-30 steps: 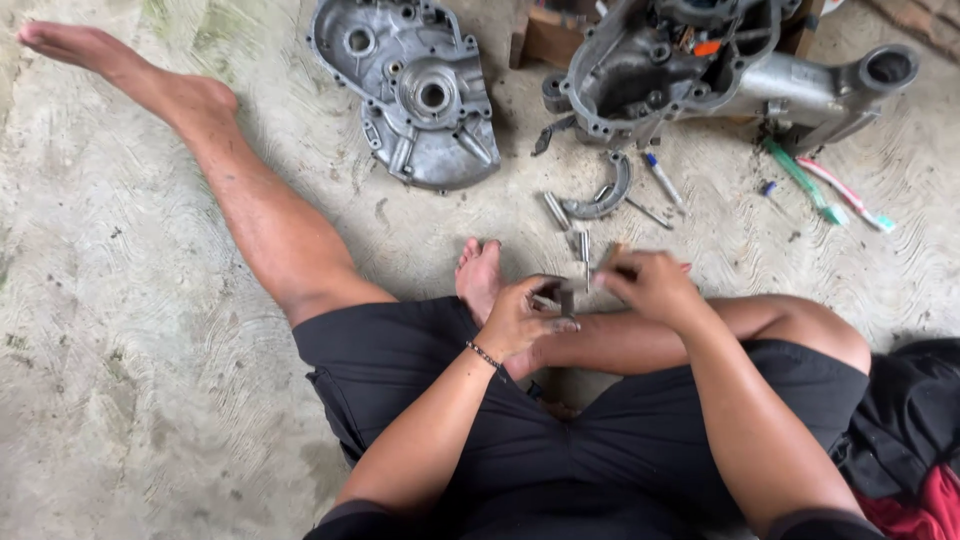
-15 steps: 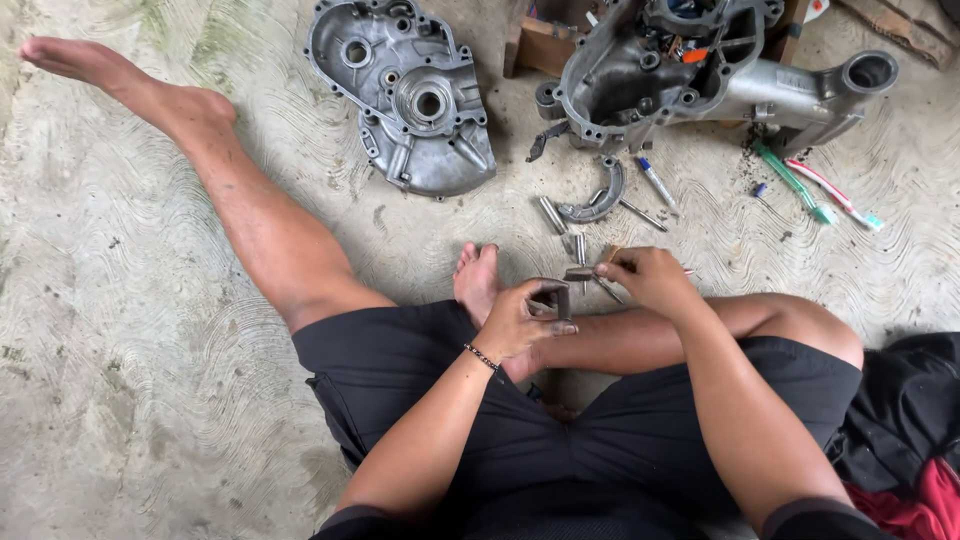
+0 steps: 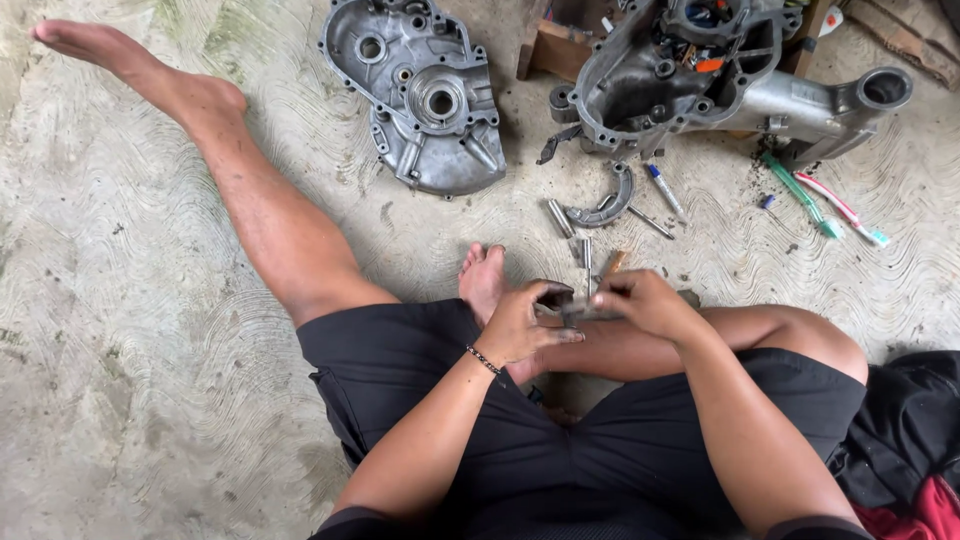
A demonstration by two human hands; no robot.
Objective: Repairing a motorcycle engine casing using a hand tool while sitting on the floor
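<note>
I sit on a concrete floor with both hands together above my folded right leg. My left hand (image 3: 528, 322) grips a small dark metal part (image 3: 572, 312), mostly hidden by fingers. My right hand (image 3: 648, 300) pinches the same part from the right side, its fingers closed on it. Just beyond the hands lie a thin metal pin (image 3: 587, 262) and a brown-handled tool (image 3: 611, 264) on the floor. A curved brake shoe (image 3: 605, 205) lies a little further away.
A grey engine case cover (image 3: 425, 100) lies on the floor at the top centre. An engine crankcase (image 3: 720, 80) rests on a wooden block (image 3: 555, 50) at the top right. Two toothbrushes (image 3: 820, 205) and small bolts (image 3: 664, 190) lie nearby. Dark cloth (image 3: 905, 450) sits at right.
The hands stay together on the small part with slight finger shifts. The view has tilted a little, so the floor parts sit slightly higher in frame.
</note>
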